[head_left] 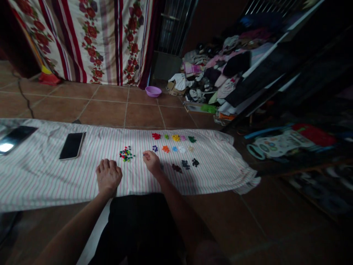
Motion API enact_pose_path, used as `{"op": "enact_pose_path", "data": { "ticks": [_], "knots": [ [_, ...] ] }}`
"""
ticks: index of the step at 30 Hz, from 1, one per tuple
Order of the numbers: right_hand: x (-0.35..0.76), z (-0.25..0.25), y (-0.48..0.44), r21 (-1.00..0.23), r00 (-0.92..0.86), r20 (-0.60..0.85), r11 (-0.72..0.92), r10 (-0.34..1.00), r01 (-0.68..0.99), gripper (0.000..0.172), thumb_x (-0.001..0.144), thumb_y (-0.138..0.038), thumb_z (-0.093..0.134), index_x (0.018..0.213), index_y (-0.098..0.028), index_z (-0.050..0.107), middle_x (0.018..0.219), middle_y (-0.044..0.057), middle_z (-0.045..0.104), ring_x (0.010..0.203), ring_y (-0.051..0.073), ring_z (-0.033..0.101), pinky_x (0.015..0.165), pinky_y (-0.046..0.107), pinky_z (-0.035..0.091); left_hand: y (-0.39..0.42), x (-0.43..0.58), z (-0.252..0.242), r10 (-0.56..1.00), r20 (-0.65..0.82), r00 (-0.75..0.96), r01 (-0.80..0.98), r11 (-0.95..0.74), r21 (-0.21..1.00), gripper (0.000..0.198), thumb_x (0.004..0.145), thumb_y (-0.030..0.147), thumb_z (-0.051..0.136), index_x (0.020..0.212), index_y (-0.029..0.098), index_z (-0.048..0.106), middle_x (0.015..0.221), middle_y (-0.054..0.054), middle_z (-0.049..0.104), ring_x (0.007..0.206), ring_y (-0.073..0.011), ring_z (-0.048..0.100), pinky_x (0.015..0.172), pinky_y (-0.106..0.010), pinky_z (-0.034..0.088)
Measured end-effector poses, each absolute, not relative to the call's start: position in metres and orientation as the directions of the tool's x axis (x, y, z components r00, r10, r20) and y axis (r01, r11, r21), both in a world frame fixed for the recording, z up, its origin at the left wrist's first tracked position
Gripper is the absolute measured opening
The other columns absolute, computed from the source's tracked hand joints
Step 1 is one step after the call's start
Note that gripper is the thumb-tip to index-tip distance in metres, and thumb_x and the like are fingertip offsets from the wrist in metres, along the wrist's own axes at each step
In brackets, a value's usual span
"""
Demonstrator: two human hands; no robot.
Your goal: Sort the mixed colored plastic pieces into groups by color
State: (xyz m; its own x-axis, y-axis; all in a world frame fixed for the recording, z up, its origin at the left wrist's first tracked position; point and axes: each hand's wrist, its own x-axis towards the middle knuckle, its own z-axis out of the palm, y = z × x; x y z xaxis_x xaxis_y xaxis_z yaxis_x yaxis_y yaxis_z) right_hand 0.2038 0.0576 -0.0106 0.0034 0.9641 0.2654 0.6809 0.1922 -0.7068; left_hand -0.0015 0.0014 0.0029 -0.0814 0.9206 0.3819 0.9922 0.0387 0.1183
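Observation:
My right hand is over the striped cloth, thumb and fingertips pinched together; whatever may be between them is too small to make out. Left of it lies a mixed pile of small coloured pieces. Small single-colour heaps spread to its right: red pieces, yellow pieces, dark green pieces, orange pieces, purple-blue pieces, white pieces, brown pieces and black pieces, among several others. My left hand rests on the cloth below the mixed pile, its fingers curled under.
The striped cloth covers a long low surface. Two phones, a dark one and one with a glare, lie at the left. Beyond are a tiled floor, a purple basin, a floral curtain and heaped clothes.

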Motion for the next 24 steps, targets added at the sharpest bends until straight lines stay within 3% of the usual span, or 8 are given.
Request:
{"op": "enact_pose_path", "data": {
  "ticks": [11, 17, 24],
  "knots": [
    [0.291, -0.006, 0.0, -0.718, 0.215, 0.349, 0.113, 0.912, 0.686, 0.025, 0.083, -0.023, 0.047, 0.096, -0.018, 0.068, 0.092, 0.007, 0.069, 0.081, 0.017, 0.064, 0.076, 0.03, 0.053, 0.001, -0.003, -0.002, 0.913, 0.401, -0.074, 0.996, 0.052, 0.066, 0.028, 0.087, 0.028, 0.036, 0.095, 0.013, 0.058, 0.105, -0.016, 0.056, 0.111, -0.0303, 0.049, 0.089, -0.042, 0.036],
    [0.347, -0.017, -0.02, -0.665, 0.379, 0.398, -0.022, 0.835, 0.747, 0.028, 0.082, -0.029, 0.046, 0.093, -0.017, 0.069, 0.091, 0.009, 0.068, 0.082, 0.019, 0.062, 0.076, 0.033, 0.052, 0.002, -0.004, -0.004, 0.918, 0.39, -0.077, 0.996, 0.057, 0.063, 0.029, 0.087, 0.029, 0.036, 0.096, 0.012, 0.058, 0.104, -0.015, 0.057, 0.111, -0.0295, 0.048, 0.089, -0.041, 0.035],
    [0.386, -0.029, -0.028, -0.619, 0.406, 0.449, -0.051, 0.796, 0.784, 0.026, 0.082, -0.029, 0.047, 0.091, -0.019, 0.069, 0.09, 0.009, 0.069, 0.082, 0.02, 0.06, 0.079, 0.034, 0.05, 0.001, -0.003, -0.001, 0.924, 0.375, -0.078, 0.997, 0.061, 0.056, 0.031, 0.087, 0.029, 0.034, 0.096, 0.012, 0.059, 0.105, -0.016, 0.057, 0.11, -0.0292, 0.049, 0.088, -0.041, 0.034]
  ]
}}
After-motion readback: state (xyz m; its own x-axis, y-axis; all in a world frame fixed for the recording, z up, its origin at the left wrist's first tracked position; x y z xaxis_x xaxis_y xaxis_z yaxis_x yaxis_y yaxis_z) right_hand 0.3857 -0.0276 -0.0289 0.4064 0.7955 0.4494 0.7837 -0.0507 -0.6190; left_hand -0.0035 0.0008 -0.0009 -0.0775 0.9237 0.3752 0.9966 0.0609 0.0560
